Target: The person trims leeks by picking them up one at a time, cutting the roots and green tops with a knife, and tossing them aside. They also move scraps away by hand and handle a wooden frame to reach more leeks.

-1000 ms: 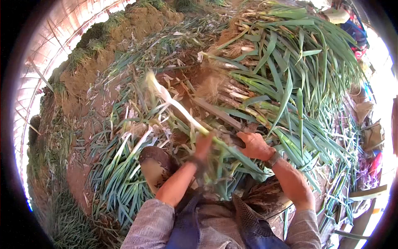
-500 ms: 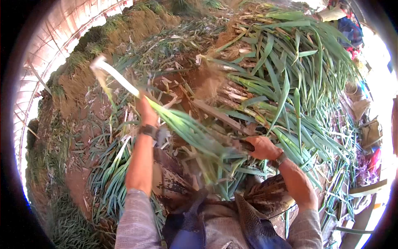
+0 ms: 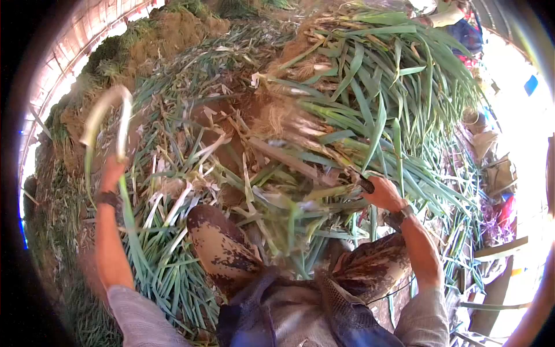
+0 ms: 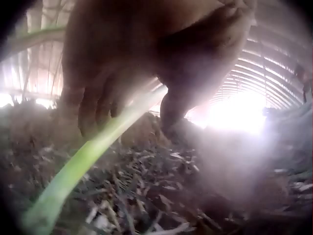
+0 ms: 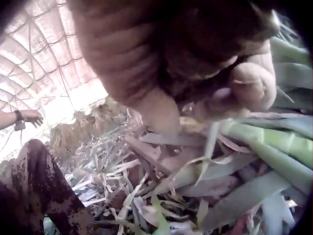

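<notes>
My left hand (image 3: 113, 169) is stretched out to the left and grips a long leek (image 3: 121, 124). Its white stalk curves upward and its green leaves trail down past my arm. In the left wrist view my fingers (image 4: 95, 100) curl round the pale green stalk (image 4: 80, 164). My right hand (image 3: 383, 194) grips a dark-handled tool (image 3: 365, 185) at the edge of the big leek pile (image 3: 376, 98). In the right wrist view the curled fingers (image 5: 247, 88) sit just above green leek leaves (image 5: 274, 142); the tool itself is hidden there.
My mud-stained knees (image 3: 217, 243) frame a heap of trimmed leaves (image 3: 277, 202). Cut leeks (image 3: 162, 260) lie in a row on the left. Bare soil and grass (image 3: 173, 29) lie beyond. Another person (image 3: 457, 17) sits at the top right, beside cardboard boxes (image 3: 497, 173).
My left hand has swung the leek from the middle, in front of my knees, far out to the left. The right hand has stayed by the pile with the tool.
</notes>
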Demonstrator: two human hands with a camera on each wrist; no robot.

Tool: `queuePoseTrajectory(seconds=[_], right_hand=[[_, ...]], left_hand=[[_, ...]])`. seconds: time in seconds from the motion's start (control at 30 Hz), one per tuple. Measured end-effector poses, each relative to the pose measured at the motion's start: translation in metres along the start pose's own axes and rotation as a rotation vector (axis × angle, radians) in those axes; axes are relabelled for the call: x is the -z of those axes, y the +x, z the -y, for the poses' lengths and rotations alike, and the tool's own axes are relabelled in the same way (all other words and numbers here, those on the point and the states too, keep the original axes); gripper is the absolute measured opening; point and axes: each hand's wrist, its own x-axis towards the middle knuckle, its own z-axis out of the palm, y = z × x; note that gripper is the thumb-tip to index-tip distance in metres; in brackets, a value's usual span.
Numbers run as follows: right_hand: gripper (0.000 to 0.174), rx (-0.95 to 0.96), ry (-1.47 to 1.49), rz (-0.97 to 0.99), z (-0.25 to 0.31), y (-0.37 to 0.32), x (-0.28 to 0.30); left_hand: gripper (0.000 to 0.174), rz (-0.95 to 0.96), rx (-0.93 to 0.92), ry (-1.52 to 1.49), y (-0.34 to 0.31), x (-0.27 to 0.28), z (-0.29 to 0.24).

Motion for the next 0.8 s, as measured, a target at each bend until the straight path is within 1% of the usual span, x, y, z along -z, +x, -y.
queuePoseTrajectory(seconds=[0.03,0.07,0.1,0.13,0.17,0.2,0.23,0.3,0.33,0.37,0.43,0.5,0.57,0.6,0.63,0.67,0.7,0.73,0.8], right_hand=[[0.036,-0.007,0.0,-0.008,0.0,-0.002,0.003],[0.036,-0.051,0.016,0.019,0.002,-0.008,0.008],[0.035,-0.095,0.029,0.047,0.003,-0.013,0.011],[0.035,-0.054,0.036,0.06,0.0,-0.016,0.01],[0.034,0.022,0.065,0.038,-0.007,-0.02,0.007],[0.033,-0.014,0.074,0.019,-0.007,-0.023,0.01],[0.032,-0.049,0.083,-0.001,-0.006,-0.026,0.012],[0.031,-0.076,0.069,0.018,-0.015,-0.028,0.008],[0.03,-0.101,0.064,0.035,-0.021,-0.03,0.006],[0.029,-0.12,0.1,0.095,-0.015,-0.034,0.011],[0.03,-0.07,0.125,-0.019,-0.021,-0.037,0.006],[0.03,-0.107,0.119,-0.046,-0.02,-0.037,0.01],[0.024,-0.206,0.107,0.155,-0.02,-0.039,0.012],[0.025,-0.071,0.082,0.063,-0.029,-0.041,0.001],[0.027,0.026,0.12,0.008,-0.022,-0.043,0.009],[0.028,-0.047,0.138,0.033,-0.016,-0.042,0.019],[0.03,-0.123,0.16,0.058,-0.015,-0.041,0.023],[0.03,-0.127,0.163,0.061,-0.018,-0.039,0.022],[0.029,-0.134,0.198,-0.018,-0.026,-0.039,0.02]], left_hand=[[0.037,0.257,-0.055,-0.075,-0.01,-0.002,-0.039],[0.035,0.372,0.068,-0.312,-0.033,-0.006,-0.094],[0.034,0.366,0.082,-0.623,-0.05,-0.027,-0.136],[0.036,0.419,-0.139,-0.423,-0.058,-0.021,-0.192],[0.04,0.487,-0.124,-0.492,-0.068,-0.024,-0.239],[0.042,0.593,-0.072,-0.792,-0.085,-0.023,-0.286],[0.044,0.781,-0.05,-0.979,-0.086,-0.03,-0.325],[0.041,0.904,-0.121,-1.218,-0.099,-0.062,-0.389],[0.039,0.962,-0.145,-1.265,-0.108,-0.08,-0.417],[0.038,1.022,-0.171,-1.31,-0.118,-0.101,-0.444],[0.036,1.161,0.01,-1.506,-0.145,-0.151,-0.49],[0.039,1.117,0.182,-1.537,-0.172,-0.2,-0.526],[0.047,1.074,0.432,-1.648,-0.192,-0.211,-0.555],[0.055,0.993,0.542,-1.669,-0.197,-0.227,-0.568],[0.04,0.927,0.605,-1.682,-0.201,-0.256,-0.576],[0.045,0.943,0.668,-1.74,-0.202,-0.272,-0.584],[0.049,0.96,0.732,-1.792,-0.202,-0.273,-0.59],[0.049,0.964,0.735,-1.787,-0.201,-0.274,-0.594],[0.03,0.909,0.815,-1.733,-0.198,-0.275,-0.605]])
